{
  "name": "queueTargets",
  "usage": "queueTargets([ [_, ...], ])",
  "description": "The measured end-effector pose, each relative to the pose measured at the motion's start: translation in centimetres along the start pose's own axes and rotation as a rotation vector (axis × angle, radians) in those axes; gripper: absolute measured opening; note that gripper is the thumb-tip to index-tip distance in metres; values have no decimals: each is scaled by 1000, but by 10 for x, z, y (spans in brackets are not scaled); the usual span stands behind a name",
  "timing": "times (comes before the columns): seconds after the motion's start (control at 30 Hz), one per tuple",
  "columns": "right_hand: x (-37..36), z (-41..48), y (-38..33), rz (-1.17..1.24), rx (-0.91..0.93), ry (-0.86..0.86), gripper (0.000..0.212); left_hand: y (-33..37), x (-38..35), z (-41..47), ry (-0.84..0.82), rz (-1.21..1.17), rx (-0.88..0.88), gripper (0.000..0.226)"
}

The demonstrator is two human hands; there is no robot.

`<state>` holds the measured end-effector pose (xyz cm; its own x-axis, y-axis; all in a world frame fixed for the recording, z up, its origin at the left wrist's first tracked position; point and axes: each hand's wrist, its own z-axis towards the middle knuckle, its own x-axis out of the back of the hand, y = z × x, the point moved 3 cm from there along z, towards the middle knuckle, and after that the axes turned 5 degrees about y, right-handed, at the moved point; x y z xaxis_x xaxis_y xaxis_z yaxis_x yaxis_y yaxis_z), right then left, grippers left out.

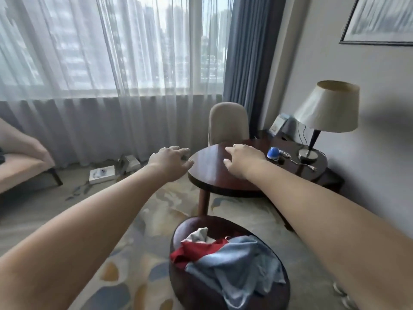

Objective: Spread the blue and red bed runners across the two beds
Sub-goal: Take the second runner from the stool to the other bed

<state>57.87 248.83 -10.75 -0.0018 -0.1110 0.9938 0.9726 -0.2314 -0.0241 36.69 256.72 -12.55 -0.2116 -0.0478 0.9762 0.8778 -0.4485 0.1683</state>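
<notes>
Ahead, round table [212, 168], chair [228, 121] and lamp [328, 108] stand beyond the runners [234, 262]

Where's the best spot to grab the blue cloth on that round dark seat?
Probably pinch a raised fold near the middle of the blue cloth, coming from above: it lies crumpled on the seat with its folds sticking up.

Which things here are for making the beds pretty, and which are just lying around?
For the job: blue bed runner, red bed runner, left hand, right hand.
Just lying about: table lamp, small blue gadget, white box on the floor, beige chair.
</notes>
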Motion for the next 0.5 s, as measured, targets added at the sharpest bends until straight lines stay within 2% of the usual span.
queueTargets([
  [0.17,-64,31,25,31,-62,-79,51,17,-80,43,-97,-8,-65,65],
  [0.4,-226,25,28,20,-155,-259,52,14,-234,68,-331,10,-243,59],
  [0.5,-275,31,25,75,-215,-297,49,6,-292,77,-405,101,-370,59],
])
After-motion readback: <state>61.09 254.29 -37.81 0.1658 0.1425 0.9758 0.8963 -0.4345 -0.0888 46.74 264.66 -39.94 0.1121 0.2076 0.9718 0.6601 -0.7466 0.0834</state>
